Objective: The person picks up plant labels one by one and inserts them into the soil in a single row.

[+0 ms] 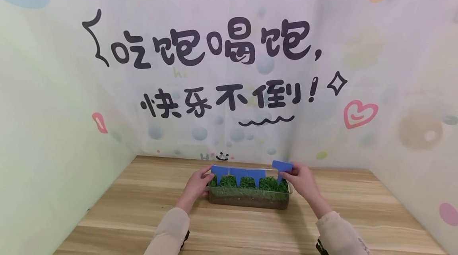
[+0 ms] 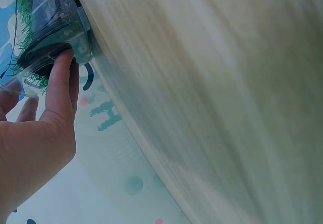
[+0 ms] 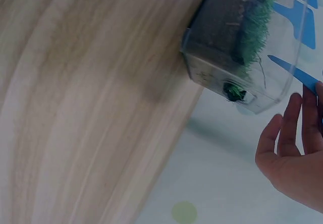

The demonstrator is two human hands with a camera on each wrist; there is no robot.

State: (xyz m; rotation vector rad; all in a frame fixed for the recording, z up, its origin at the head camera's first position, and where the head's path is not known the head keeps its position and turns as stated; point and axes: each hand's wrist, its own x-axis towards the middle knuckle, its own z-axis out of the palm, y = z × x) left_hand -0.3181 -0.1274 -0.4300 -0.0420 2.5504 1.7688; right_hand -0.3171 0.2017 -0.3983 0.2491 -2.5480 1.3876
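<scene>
A clear plastic planter box (image 1: 248, 202) holds dark soil and green grass (image 1: 247, 182). Three blue T-shaped plant labels (image 1: 237, 173) stand in a row from its left end. My left hand (image 1: 196, 185) grips that end; in the left wrist view its fingers (image 2: 60, 85) lie against the end wall, and the thumb is partly cut off by the frame. Over the right end, my right hand (image 1: 304, 180) pinches another blue plant label (image 1: 282, 166). Seen from the right wrist, this label's pointed stem (image 3: 290, 68) tilts above the grass, its tip apart from it.
The box stands on a wood-grain table (image 1: 229, 227). Behind it rises a white printed cloth (image 1: 222, 136) with dark lettering, close to the table's back edge. Similar pale walls (image 1: 411, 136) flank both sides.
</scene>
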